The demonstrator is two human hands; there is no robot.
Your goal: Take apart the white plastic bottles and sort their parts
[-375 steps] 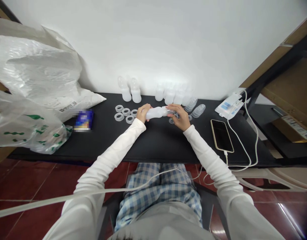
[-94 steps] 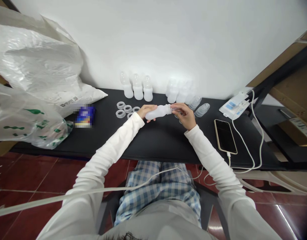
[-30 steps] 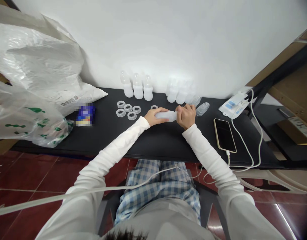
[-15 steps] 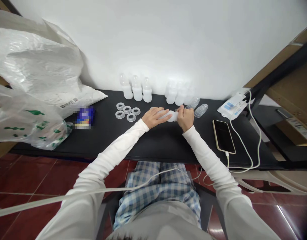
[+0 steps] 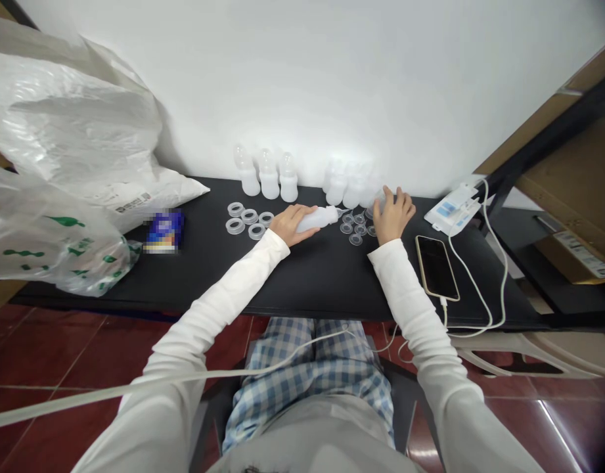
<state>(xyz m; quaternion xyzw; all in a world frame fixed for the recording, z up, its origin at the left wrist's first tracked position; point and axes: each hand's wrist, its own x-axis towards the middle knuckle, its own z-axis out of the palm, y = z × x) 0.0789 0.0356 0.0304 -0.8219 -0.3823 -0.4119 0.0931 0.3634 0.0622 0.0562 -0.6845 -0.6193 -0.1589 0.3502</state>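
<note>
My left hand (image 5: 293,225) is wrapped round a white baby bottle (image 5: 320,217), tilted onto its side with its neck to the right. Clear bottle nipples (image 5: 355,240) lie in a cluster just right of the bottle's neck. Over the right end of that cluster, my right hand (image 5: 393,218) has its fingers spread; the clear caps there are mostly hidden by it. Left of my left hand are several translucent collar rings (image 5: 234,226). Three bottles with clear domed tops (image 5: 269,185) stand against the wall, and more white bottles (image 5: 336,187) stand at the back right.
A phone (image 5: 437,268) on a charging cable lies to the right, below a white-and-blue packet (image 5: 452,208). Large plastic bags (image 5: 70,131) and a blue pack (image 5: 165,231) take up the left side. A white cord (image 5: 223,373) crosses over my lap.
My right hand has left the bottle's neck and moved right, opening over the clear caps. My left hand has shifted slightly left with the bottle, uncovering the nipples.
</note>
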